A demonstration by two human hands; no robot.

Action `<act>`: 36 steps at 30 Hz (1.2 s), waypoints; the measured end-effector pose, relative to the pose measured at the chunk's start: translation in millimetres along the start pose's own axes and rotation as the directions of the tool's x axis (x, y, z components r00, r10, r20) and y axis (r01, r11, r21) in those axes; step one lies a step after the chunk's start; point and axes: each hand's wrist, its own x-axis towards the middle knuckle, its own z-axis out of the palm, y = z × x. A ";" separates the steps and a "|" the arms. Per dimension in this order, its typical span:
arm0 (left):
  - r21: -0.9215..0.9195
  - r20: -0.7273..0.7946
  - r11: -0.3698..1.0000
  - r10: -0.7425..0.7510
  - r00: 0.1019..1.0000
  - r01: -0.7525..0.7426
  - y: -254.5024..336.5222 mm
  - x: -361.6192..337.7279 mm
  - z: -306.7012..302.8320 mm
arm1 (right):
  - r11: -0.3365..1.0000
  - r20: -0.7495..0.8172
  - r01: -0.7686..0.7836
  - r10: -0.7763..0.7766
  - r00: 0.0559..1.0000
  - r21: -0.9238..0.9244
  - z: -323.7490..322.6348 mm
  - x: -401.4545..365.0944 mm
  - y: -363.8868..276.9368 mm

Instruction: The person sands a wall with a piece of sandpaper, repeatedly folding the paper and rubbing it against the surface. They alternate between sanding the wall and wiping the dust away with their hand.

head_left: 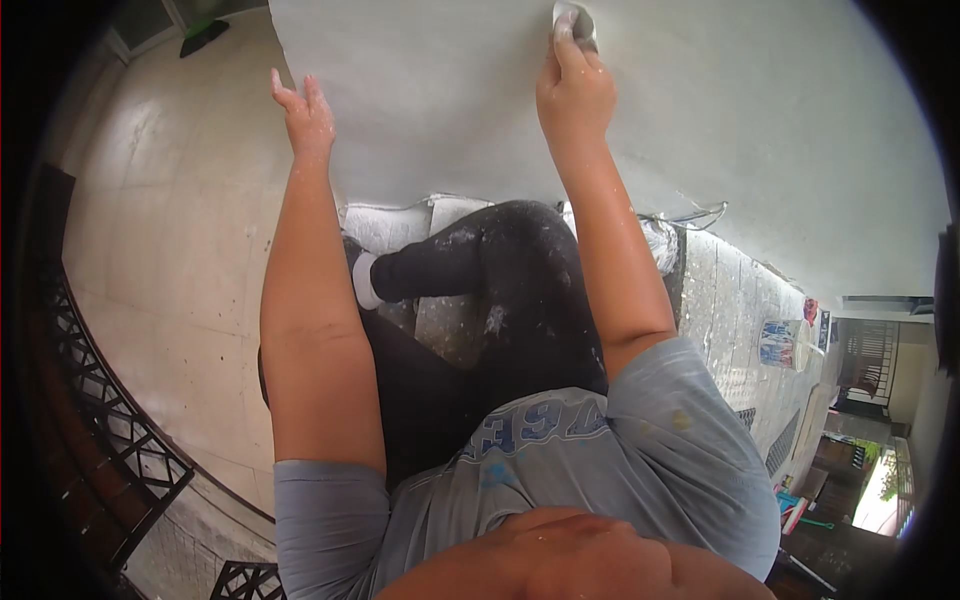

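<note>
My right hand (578, 90) is raised against the pale grey wall (430, 100), its fingers closed on a curled grey-and-white sheet that looks like sandpaper (585, 30). The sheet lies at the wall surface, near the top of the view. My left hand (309, 120) is up at the wall's left edge, fingers apart and dusted with white, holding nothing. Below the hands, my bent legs in dark trousers (510, 270) carry white smears.
Tiled floor (150, 200) runs along the left, with a black metal lattice (110, 400) beyond it. A paint-marked bucket (783, 343) stands on the right. Thin wire (700, 213) and crumpled plastic (660, 243) lie at the wall's foot. A green-and-black broom head (204, 38) is at upper left.
</note>
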 end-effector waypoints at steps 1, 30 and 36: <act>0.022 0.001 1.000 -0.019 1.000 0.019 -1.2 0.6 -1.3 | 0.999 0.033 0.010 -0.009 0.999 -0.038 1.8 3.8 4.7; -0.039 -0.074 0.997 0.063 0.995 -0.066 6.8 1.1 6.8 | 0.997 0.123 -0.066 0.070 0.990 -0.040 -21.2 40.0 -4.7; -0.133 -0.071 0.985 0.101 0.992 -0.109 9.7 -4.8 6.5 | 0.995 0.386 0.011 0.028 0.922 -0.098 -33.5 -7.5 9.8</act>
